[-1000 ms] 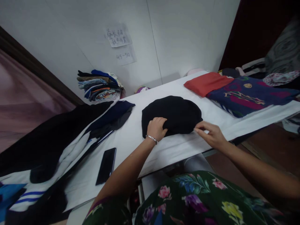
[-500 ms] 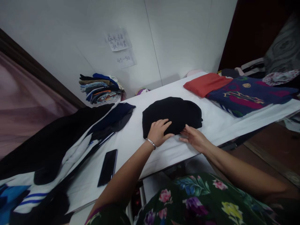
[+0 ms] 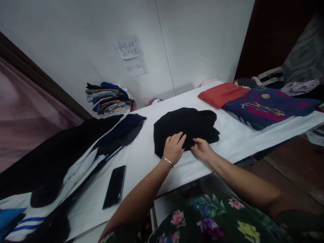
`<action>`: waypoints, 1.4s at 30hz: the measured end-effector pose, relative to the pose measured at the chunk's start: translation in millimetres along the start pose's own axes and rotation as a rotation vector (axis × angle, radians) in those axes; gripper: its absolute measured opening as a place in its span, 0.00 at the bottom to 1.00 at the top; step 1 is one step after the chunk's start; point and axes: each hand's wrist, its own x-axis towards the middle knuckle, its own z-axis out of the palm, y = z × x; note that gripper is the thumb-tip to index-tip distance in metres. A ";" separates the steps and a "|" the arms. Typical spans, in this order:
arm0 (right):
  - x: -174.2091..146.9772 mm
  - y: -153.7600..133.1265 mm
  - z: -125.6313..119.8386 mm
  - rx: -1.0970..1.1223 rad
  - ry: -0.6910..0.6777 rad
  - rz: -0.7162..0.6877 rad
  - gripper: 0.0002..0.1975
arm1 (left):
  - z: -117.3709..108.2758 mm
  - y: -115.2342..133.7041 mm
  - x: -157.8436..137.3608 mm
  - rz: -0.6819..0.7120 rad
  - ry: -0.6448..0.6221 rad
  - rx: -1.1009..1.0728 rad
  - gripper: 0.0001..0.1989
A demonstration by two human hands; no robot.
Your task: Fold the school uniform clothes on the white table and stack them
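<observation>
A black folded garment (image 3: 186, 125) lies on the white-covered table (image 3: 141, 155) in front of me; its exact kind does not show. My left hand (image 3: 174, 147), with a silver bangle at the wrist, rests flat on its near left part, fingers extended. At the near edge my right hand (image 3: 201, 148) pinches the cloth between thumb and fingers. Two pointed flaps of the fabric stick out on its right side.
A black phone (image 3: 114, 186) lies at the left, beside a heap of dark and white clothes (image 3: 65, 152). Folded clothes are stacked (image 3: 110, 98) by the wall. An orange folded garment (image 3: 222, 94) and a navy patterned one (image 3: 263, 104) lie at the right.
My right hand has moved left and closed on the garment's near edge. My left hand has shifted slightly, its fingers closer together. The garment's right side now shows a notch between flaps.
</observation>
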 end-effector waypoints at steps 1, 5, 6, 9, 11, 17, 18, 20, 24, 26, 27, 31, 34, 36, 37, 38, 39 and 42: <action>-2.4 -1.6 -3.1 0.013 -0.002 0.029 0.10 | 0.9 0.0 1.3 -0.025 0.008 0.027 0.28; -14.6 -19.5 -21.4 -0.047 -0.001 0.201 0.09 | 10.8 -4.7 8.0 -0.028 0.036 0.095 0.25; -16.6 -26.9 -26.8 -0.080 0.007 0.214 0.08 | 14.7 -6.1 8.9 -0.016 0.044 0.100 0.25; -17.0 -51.6 -39.3 -0.173 0.041 0.113 0.08 | 23.5 -9.2 8.6 0.013 0.060 0.100 0.26; -12.6 -65.0 -42.3 -0.269 0.074 0.018 0.11 | 23.9 -10.6 6.7 0.023 0.054 0.095 0.26; 6.3 -70.5 -44.6 -0.769 0.206 -0.164 0.16 | 18.3 -16.4 0.5 -0.066 0.028 0.108 0.27; 8.4 -69.0 -47.6 -0.845 0.215 -0.183 0.17 | 20.0 -16.6 -0.1 -0.112 0.027 0.118 0.26; 11.2 -67.9 -56.4 -1.002 0.215 -0.211 0.17 | 24.1 -16.0 -1.1 -0.171 0.013 0.131 0.24; 6.6 -76.4 -73.2 -1.341 0.254 -0.388 0.26 | 23.5 -15.1 -4.2 -0.134 -0.025 0.109 0.26; -3.8 -81.6 -70.2 -1.477 0.305 -0.674 0.33 | 17.8 -16.4 -7.6 -0.101 -0.026 0.082 0.29; -10.6 -82.9 -64.1 -1.530 0.300 -0.852 0.34 | 15.0 -17.4 -9.4 -0.084 -0.020 0.068 0.31; -27.9 -79.0 -20.0 -1.745 -0.076 -1.285 0.29 | 11.9 -22.2 -12.4 -0.038 0.006 0.053 0.32; -8.7 -74.0 0.6 -1.970 -0.250 -1.136 0.28 | 21.3 -25.4 -9.8 -0.050 0.022 0.082 0.29; 16.3 -72.3 -3.8 -2.095 -0.194 -0.866 0.29 | 30.5 -26.7 -8.7 -0.052 0.041 0.095 0.28; 28.8 -71.8 -10.1 -2.125 -0.156 -0.712 0.31 | 34.7 -27.1 -8.9 -0.049 0.049 0.096 0.28; 39.6 -71.4 -17.8 -2.131 -0.135 -0.594 0.32 | 38.1 -27.2 -9.7 -0.043 0.055 0.094 0.28; 48.0 -71.1 -25.6 -2.127 -0.118 -0.522 0.34 | 40.2 -27.0 -11.1 -0.040 0.060 0.087 0.28; 57.0 -70.1 -41.7 -2.104 -0.108 -0.500 0.35 | 34.5 -25.0 -17.3 -0.034 0.046 0.028 0.28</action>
